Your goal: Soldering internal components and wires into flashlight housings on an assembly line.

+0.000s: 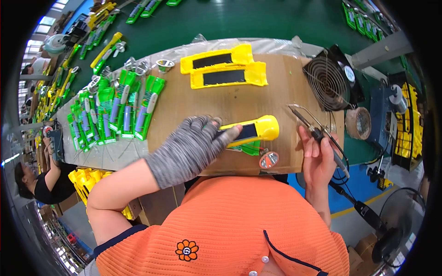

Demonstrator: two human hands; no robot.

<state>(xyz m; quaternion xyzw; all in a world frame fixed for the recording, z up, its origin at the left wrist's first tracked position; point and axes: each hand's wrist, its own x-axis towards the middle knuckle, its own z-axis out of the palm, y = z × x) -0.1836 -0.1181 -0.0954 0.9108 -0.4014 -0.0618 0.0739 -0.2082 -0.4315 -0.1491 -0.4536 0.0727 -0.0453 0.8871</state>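
My left hand (184, 149), in a grey knitted fingerless glove, is closed on a yellow flashlight housing (268, 128) with a black panel along its top. Below the housing, a piece of green casing (251, 148) shows, mostly hidden by it. A round silver reflector disc (269, 160) sits at the near edge of the cardboard beside that green piece. In my right hand (317, 158) is a soldering iron (316, 133), its tip pointing up and to the left, apart from the housing. Two more yellow housings (225, 77) with black panels lie farther back on the cardboard.
Several green casings with cells and wires (124, 106) fill the left of the bench. At the right are a black fan (326, 82), a tape roll (358, 123) and a solder spool (398, 98). A co-worker (41, 179) is at the far left.
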